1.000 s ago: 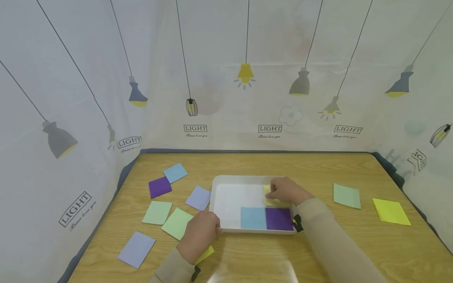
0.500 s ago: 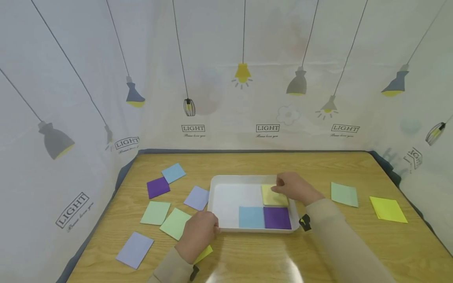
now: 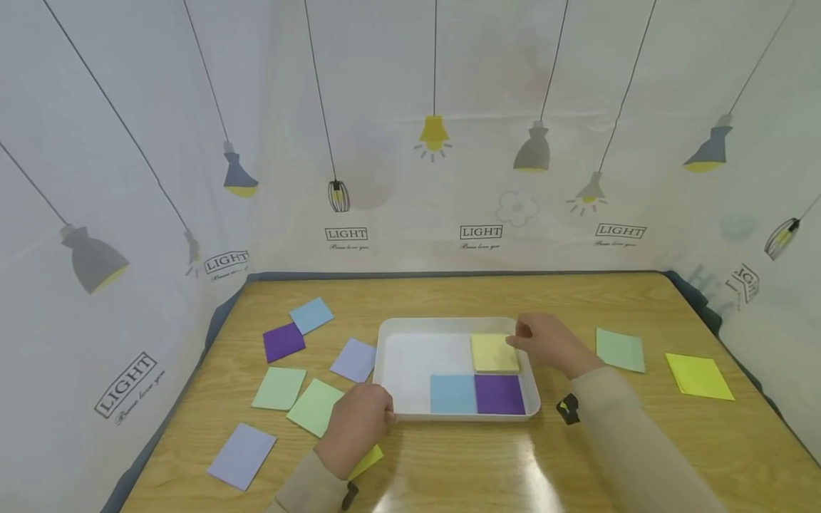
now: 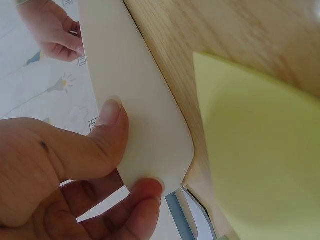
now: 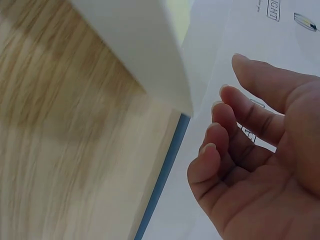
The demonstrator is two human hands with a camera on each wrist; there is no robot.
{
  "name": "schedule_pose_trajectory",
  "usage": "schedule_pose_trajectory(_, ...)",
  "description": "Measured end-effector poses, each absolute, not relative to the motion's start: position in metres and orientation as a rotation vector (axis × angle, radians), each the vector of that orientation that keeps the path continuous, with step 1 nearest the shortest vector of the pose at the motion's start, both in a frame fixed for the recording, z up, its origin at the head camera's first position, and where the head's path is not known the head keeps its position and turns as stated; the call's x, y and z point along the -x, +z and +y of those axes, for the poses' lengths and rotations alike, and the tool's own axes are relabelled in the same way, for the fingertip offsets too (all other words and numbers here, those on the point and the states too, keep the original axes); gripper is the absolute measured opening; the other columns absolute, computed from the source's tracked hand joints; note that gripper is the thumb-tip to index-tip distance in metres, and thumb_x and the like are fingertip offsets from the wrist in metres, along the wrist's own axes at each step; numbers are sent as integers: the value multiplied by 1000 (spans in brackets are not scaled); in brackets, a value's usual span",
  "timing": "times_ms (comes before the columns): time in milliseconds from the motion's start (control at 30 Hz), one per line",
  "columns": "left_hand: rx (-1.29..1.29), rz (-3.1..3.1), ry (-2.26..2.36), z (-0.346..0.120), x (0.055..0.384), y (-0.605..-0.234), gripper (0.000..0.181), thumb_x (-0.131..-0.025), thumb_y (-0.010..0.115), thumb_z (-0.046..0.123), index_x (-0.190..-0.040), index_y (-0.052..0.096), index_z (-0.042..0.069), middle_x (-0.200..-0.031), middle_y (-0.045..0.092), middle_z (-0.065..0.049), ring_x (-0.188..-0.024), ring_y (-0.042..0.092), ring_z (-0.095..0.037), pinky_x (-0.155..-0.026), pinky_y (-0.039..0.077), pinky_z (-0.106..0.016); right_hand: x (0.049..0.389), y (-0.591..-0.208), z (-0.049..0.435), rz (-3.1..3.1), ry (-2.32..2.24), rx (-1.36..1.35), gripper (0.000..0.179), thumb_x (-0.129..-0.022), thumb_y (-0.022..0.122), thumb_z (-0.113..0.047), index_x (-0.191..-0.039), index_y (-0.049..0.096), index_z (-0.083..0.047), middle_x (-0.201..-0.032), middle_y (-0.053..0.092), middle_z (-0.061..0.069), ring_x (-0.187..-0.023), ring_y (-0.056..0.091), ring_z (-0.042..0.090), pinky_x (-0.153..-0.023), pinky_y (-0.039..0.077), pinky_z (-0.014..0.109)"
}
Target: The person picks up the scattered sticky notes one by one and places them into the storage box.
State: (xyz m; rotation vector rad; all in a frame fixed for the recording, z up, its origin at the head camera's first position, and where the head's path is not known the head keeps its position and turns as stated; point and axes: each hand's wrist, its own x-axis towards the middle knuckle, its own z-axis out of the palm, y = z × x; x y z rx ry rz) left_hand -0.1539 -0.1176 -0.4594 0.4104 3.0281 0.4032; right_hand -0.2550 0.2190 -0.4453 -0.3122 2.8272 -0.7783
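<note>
A shallow white tray [image 3: 407,377] stands mid-table. Three square sticky notes lie in its right part: pale yellow [image 3: 492,354] at the back, light blue [image 3: 452,394] and purple [image 3: 499,395] in front. At the near left corner, my left hand [image 3: 358,426] grips the tray wall between thumb and fingers, as the left wrist view confirms. Over the tray's right edge hovers my right hand [image 3: 553,344], beside the yellow note. In the right wrist view its fingers [image 5: 229,112] are loosely bent, with nothing between them and the thumb.
Left of the tray lie more notes: blue [image 3: 311,315], purple [image 3: 284,343], lilac [image 3: 354,359], green [image 3: 279,388] and others. A bright yellow note [image 3: 367,463] sits partly under my left wrist. Green [image 3: 620,350] and yellow [image 3: 699,376] notes lie right. Printed cloth [image 3: 410,157] encloses the table.
My right hand has let go of the pale yellow note in the tray and drawn back to the right. My left hand stays on the tray corner. The view has turned slightly right.
</note>
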Motion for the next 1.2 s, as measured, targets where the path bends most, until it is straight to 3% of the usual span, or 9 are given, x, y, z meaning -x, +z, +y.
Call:
schedule_pose_trajectory(267, -407, 3018, 411, -117, 154, -459, 12, -79, 83, 16, -70, 77, 16, -76, 71, 4, -71, 58, -11, -62, 54, -30, 252, -453, 243, 2898, -748, 270, 23, -98, 65, -27, -91, 62, -6, -82, 61, 6, -74, 53, 19, -63, 44, 31)
schedule_pose_trajectory(1200, -426, 3060, 404, -118, 153, -462, 11, -78, 83, 15, -70, 76, 16, -75, 70, 3, -72, 62, -13, -62, 55, -32, 233, -471, 314, 2935, -754, -17, 28, -101, 58, -26, -89, 57, -1, -78, 55, 8, -72, 50, 22, -61, 41, 31)
